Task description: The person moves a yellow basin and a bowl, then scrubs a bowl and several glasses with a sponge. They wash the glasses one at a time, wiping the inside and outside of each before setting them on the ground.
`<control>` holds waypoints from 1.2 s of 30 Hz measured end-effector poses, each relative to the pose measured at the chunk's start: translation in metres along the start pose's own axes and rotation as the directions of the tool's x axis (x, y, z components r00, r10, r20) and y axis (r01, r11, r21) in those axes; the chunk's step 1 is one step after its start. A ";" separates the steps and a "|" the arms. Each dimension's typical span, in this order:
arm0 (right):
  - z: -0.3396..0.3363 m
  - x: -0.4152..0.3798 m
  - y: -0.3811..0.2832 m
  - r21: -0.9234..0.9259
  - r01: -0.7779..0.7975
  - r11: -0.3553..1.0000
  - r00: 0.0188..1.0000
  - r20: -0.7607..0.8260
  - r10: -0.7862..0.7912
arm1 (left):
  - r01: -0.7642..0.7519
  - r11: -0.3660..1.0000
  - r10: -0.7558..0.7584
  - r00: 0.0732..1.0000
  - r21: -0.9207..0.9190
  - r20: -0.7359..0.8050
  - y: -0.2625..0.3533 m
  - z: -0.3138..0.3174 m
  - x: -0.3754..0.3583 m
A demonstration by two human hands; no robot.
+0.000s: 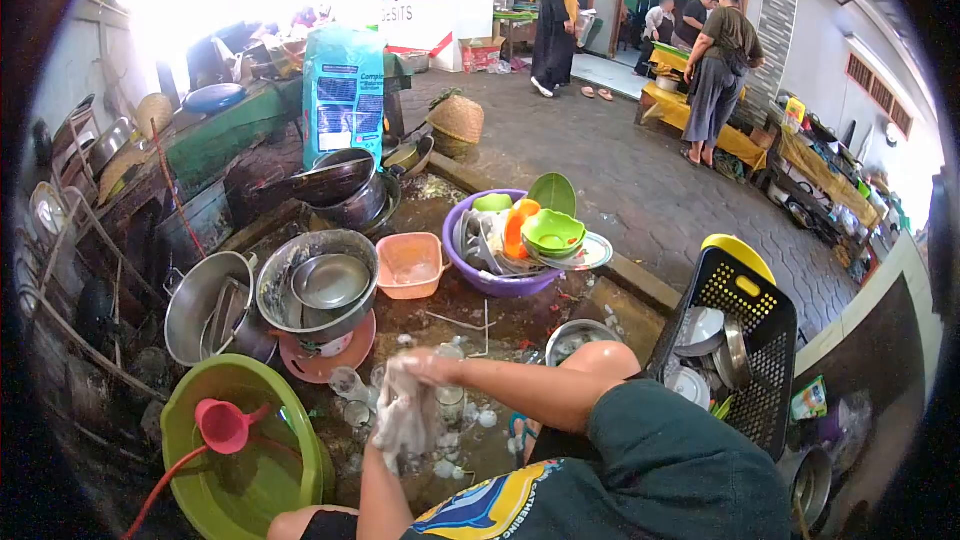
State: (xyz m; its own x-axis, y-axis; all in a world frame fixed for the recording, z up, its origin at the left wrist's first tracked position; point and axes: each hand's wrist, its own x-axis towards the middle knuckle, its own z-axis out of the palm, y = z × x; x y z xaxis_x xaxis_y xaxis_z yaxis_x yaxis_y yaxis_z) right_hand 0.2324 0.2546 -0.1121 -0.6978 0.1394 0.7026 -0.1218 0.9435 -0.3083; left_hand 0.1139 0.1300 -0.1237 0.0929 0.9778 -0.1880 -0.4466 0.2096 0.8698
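A white, soapy cloth (pixel 408 418) hangs between my two hands, low over the wet ground. My right hand (pixel 428 367) reaches in from the right, its fingers closed on the top of the cloth. Below it, my left hand (pixel 388 438) comes up from the bottom of the view; cloth and suds cover its fingers. Any object inside the cloth is hidden. Close by stand soapy clear glasses, one glass (pixel 450 405) right of the cloth and another glass (pixel 346 383) to its left, with foam around them.
A green tub (pixel 315 440) of water holds a pink dipper (pixel 226 427). Behind are large metal pots (pixel 270 285), an orange basin (pixel 408 265) and a purple basin (pixel 505 285) of dishes. A black crate (pixel 775 360) of dishes stands right. Several people are in the background.
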 end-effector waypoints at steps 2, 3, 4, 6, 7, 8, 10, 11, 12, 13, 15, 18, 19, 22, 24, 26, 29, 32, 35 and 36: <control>0.000 -0.005 -0.009 0.309 -0.097 0.946 0.970 0.243 0.020 | -0.073 0.974 0.055 0.995 0.217 0.085 0.006 -0.015 -0.006; -0.001 -0.006 -0.015 0.554 -0.251 0.794 0.885 0.463 -0.043 | -0.114 0.941 0.075 0.989 0.320 0.131 0.010 -0.021 -0.010; -0.006 -0.004 -0.021 0.557 -0.254 0.791 0.885 0.463 -0.042 | -0.156 0.896 0.089 0.980 0.416 0.178 0.014 -0.024 -0.016; -0.015 0.004 -0.027 0.370 -0.764 0.528 0.554 0.796 0.245 | -0.044 0.890 -0.014 0.992 0.454 0.123 0.032 -0.009 -0.031; -0.009 0.000 -0.013 0.375 -0.765 0.524 0.555 0.796 0.242 | -0.037 0.889 -0.019 0.993 0.456 0.118 0.029 -0.015 -0.029; -0.001 -0.004 0.006 0.434 -0.775 0.459 0.572 0.791 0.218 | 0.070 0.911 -0.052 0.997 0.407 -0.053 0.023 -0.026 -0.022; -0.001 -0.004 0.016 0.435 -0.559 0.706 0.706 0.696 0.130 | 0.132 0.984 -0.089 0.948 0.122 -0.307 0.006 -0.045 0.000; -0.002 -0.004 0.021 0.410 -0.432 0.803 0.764 0.640 0.084 | 0.076 0.993 -0.107 0.916 -0.095 -0.388 -0.003 -0.053 0.009; -0.010 0.008 -0.015 0.701 -0.677 0.224 0.735 0.628 0.257 | -0.127 0.920 -0.050 0.900 -0.371 -0.434 0.004 -0.035 0.004; -0.016 0.020 -0.042 0.721 -0.527 -0.450 0.619 0.689 0.378 | -0.325 0.734 -0.012 0.871 -0.596 -0.491 0.012 -0.017 0.000; 0.021 0.016 -0.040 0.708 -0.549 -0.444 0.686 0.685 0.245 | -0.372 0.907 0.264 0.868 -0.198 -0.422 -0.024 -0.054 0.016; 0.076 -0.023 -0.032 0.905 -0.424 0.022 0.897 0.416 0.148 | -0.400 0.905 0.358 0.899 -0.143 -0.251 -0.024 -0.058 0.002; 0.050 -0.002 -0.067 0.786 -0.613 -0.077 0.765 0.615 0.192 | -0.327 0.804 0.248 0.944 -0.496 -0.219 -0.012 -0.054 -0.006; 0.074 -0.018 -0.066 0.663 -0.608 0.438 0.792 0.545 0.274 | -0.325 0.742 0.075 0.910 -0.587 -0.408 0.014 -0.021 -0.015; 0.074 -0.010 -0.075 0.203 -0.071 0.977 0.996 0.061 0.059 | -0.263 0.737 0.119 0.957 -0.623 -0.263 -0.021 -0.058 0.005; 0.071 0.009 -0.087 0.407 -0.423 0.809 0.905 0.141 0.402 | -0.167 0.815 -0.110 0.896 -0.555 -0.430 -0.011 -0.023 0.008; 0.087 0.012 -0.084 0.591 -0.804 0.074 0.415 0.468 0.780 | -0.111 0.805 -0.124 0.929 -0.582 -0.349 -0.033 -0.029 0.026; 0.111 -0.017 -0.063 0.247 -0.801 0.545 0.598 0.332 0.730 | -0.043 0.785 -0.008 0.997 -0.618 -0.079 -0.051 -0.043 0.022; 0.126 -0.038 -0.047 0.197 -0.661 0.724 0.751 0.162 0.641 | -0.277 0.744 -0.037 0.891 -0.608 -0.452 0.001 0.022 -0.010; 0.130 -0.046 -0.042 0.154 -0.587 0.795 0.809 0.067 0.584 | -0.359 0.701 0.083 0.900 -0.617 -0.428 0.006 0.024 -0.008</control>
State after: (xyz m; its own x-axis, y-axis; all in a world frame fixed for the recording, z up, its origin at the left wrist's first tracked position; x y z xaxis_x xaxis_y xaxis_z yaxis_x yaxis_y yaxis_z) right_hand 0.1780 0.1691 -0.2145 -0.6831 0.6435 0.3453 0.2037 0.6219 -0.7561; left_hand 0.1321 0.1236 -0.1058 -0.3348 0.8959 -0.2920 -0.8952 -0.2056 0.3955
